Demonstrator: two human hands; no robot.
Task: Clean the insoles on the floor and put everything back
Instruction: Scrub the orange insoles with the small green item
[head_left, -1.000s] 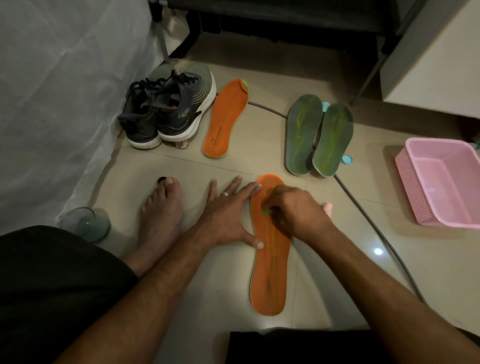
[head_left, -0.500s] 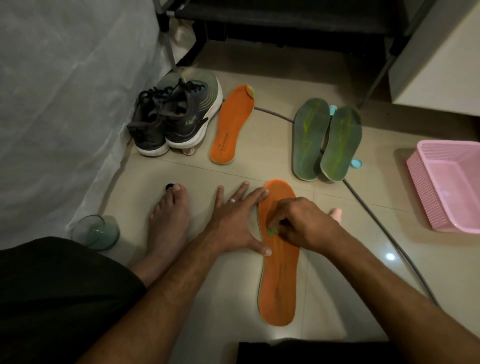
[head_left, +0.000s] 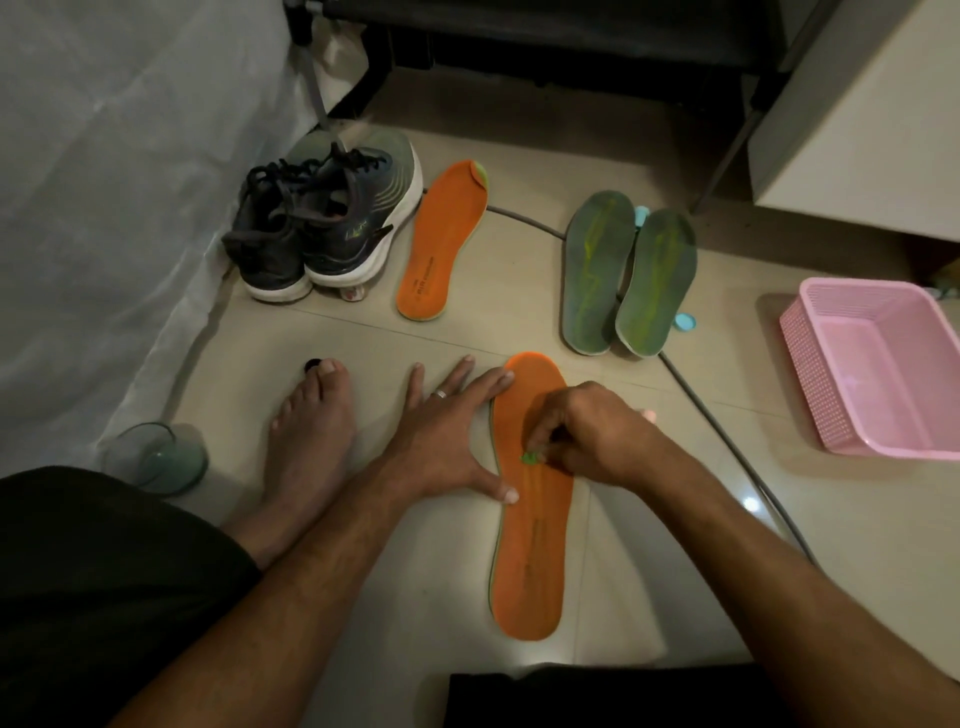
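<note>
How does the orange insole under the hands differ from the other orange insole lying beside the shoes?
The near orange insole is being worked on: the left hand presses its edge flat and the right hand holds a small green item against it. The far orange insole lies untouched beside the shoes. The near one lies almost straight away from the person; the far one leans rightward. Only the far one shows a green patch at its far end. Both lie flat on the floor, orange side up.
</note>
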